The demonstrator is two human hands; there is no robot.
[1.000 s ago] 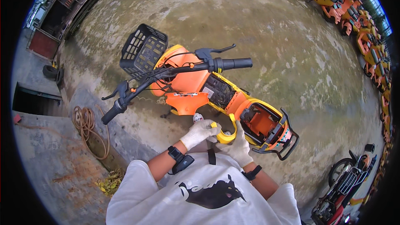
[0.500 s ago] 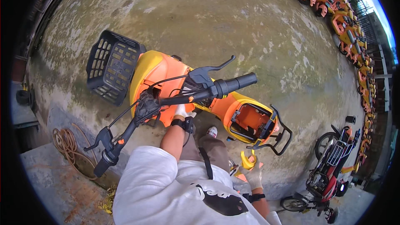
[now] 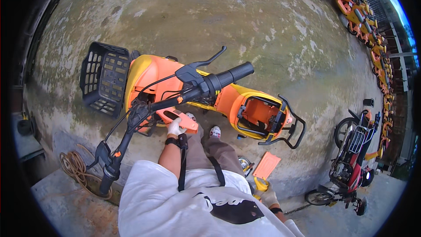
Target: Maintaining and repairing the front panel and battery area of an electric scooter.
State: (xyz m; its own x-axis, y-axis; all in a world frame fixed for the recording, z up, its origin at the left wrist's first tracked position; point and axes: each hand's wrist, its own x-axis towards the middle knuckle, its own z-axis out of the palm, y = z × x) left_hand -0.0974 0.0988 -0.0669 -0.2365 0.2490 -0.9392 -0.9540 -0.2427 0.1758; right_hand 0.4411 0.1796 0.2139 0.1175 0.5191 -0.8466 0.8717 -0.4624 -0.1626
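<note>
An orange and yellow scooter (image 3: 228, 101) stands in front of me, its dark handlebar (image 3: 175, 101) crossing over the body. My left hand (image 3: 175, 127), in a pale glove, is closed on an orange plastic panel (image 3: 187, 124) beside the scooter's front part. Low on the right, my gloved right hand (image 3: 269, 197) closes around a curved yellow plastic piece (image 3: 262, 185). Just beyond that piece is a flat orange panel (image 3: 266, 165); whether it is joined to the yellow piece or apart, I cannot tell. The fingertips of the right hand are partly hidden.
The scooter carries a black front basket (image 3: 104, 79) and an open seat compartment (image 3: 262, 112) with a rear rack (image 3: 296, 127). A red motorcycle (image 3: 346, 166) stands at right, and a coiled hose (image 3: 79, 169) lies at left. Several similar scooters (image 3: 359, 22) line the far right.
My left hand has drawn back from the scooter's front, with the orange panel now showing in it. My right hand has moved slightly lower. The flat orange panel beside it has come into fuller view.
</note>
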